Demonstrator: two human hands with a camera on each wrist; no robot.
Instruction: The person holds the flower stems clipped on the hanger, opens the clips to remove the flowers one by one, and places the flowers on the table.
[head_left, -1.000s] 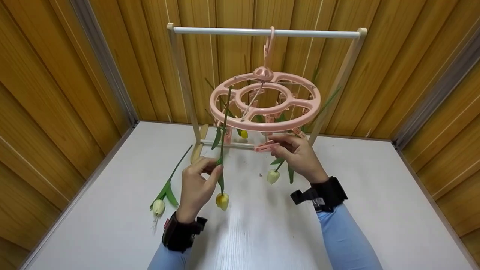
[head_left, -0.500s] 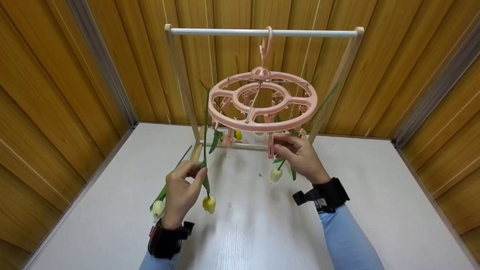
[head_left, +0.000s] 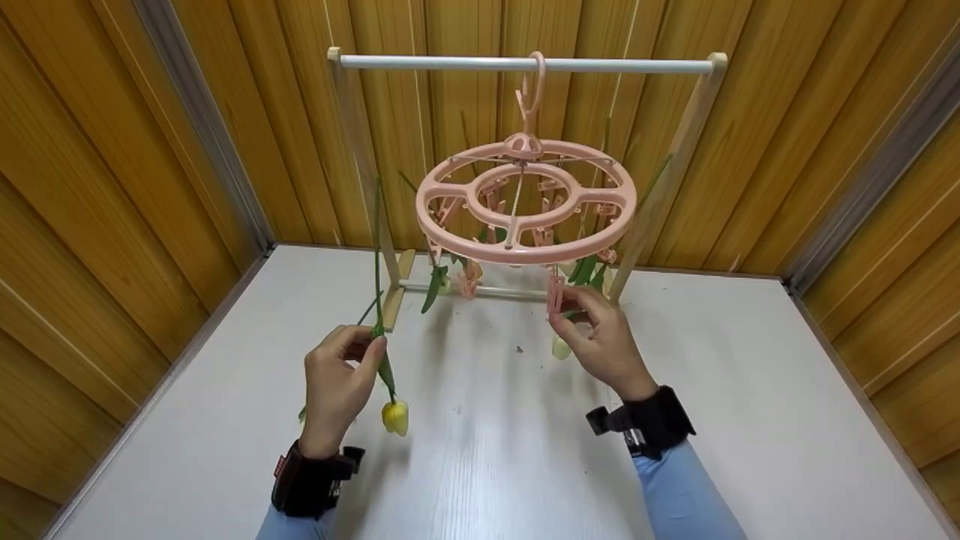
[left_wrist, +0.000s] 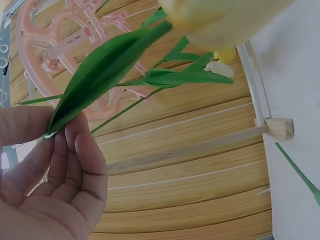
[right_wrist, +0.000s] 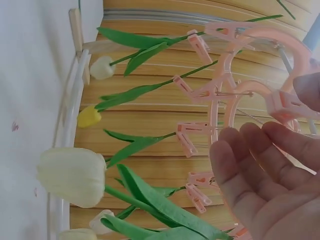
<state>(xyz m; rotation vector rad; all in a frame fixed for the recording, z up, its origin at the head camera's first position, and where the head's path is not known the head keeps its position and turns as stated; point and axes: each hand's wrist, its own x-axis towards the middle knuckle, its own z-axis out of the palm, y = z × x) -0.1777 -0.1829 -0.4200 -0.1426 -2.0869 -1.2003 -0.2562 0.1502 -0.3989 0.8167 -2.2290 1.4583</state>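
My left hand (head_left: 341, 382) pinches the green stem of a yellow tulip (head_left: 395, 418) between thumb and fingers. The bloom points down and the stem rises beside the rack's left leg. In the left wrist view, its pale bloom (left_wrist: 220, 20) fills the top and a leaf (left_wrist: 97, 75) lies at the fingertips. With thumb and fingers, my right hand (head_left: 604, 341) pinches a pink clothespin (head_left: 555, 295) on the front of a round pink clip hanger (head_left: 517, 255). That clothespin (right_wrist: 286, 107) is partly covered by the thumb in the right wrist view.
The hanger hooks over the white bar (head_left: 442, 63) of a wooden-legged rack. Several tulips hang upside down from its other clips, including a white one (right_wrist: 72, 176) near my right hand. Another tulip's stem (head_left: 370, 307) lies on the white table (head_left: 480, 457), mostly behind my left hand.
My left hand has moved left with the yellow tulip, away from the hanger. The clothespin in my right hand has swung from sideways to upright, and the hanger has turned a little.
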